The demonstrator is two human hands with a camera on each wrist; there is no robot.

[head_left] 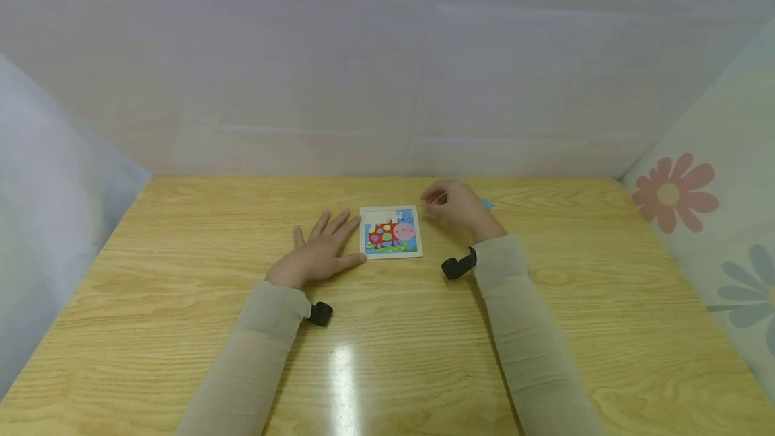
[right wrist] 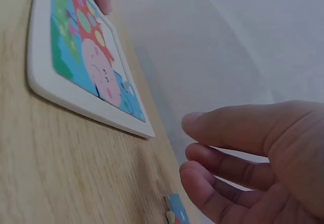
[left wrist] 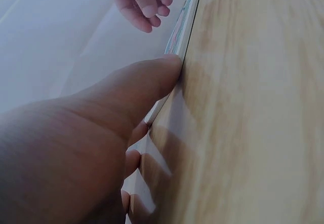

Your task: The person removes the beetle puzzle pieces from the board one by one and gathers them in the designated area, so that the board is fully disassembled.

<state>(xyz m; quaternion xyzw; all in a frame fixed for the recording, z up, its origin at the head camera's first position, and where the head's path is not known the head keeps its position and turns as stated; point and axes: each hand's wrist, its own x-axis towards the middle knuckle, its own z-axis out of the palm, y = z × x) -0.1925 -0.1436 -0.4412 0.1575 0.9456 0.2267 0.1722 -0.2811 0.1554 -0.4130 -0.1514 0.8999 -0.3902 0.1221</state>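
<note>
A small picture puzzle (head_left: pixel 392 237) of a red spotted ladybird with a pink face lies flat in a white frame (right wrist: pixel 86 108). Bare pale backing shows in its upper left part. My left hand (head_left: pixel 317 252) is spread on the table at the puzzle's left side, its thumb (left wrist: pixel 162 74) and a finger touching the frame's edge. My right hand (head_left: pixel 455 206) hovers off the frame's right side with fingers loosely bent; the right wrist view shows a gap between thumb and fingertips and nothing in it. Below those fingers lies a blue puzzle piece (right wrist: pixel 177 206), partly cut off by the image edge.
A bit of blue (head_left: pixel 487 203), seemingly a puzzle piece, shows on the table just right of my right hand. The wooden table (head_left: pixel 393 342) meets a pale sheet (head_left: pixel 363 73) at the back. Flower-printed fabric (head_left: pixel 720 207) hangs at the right side.
</note>
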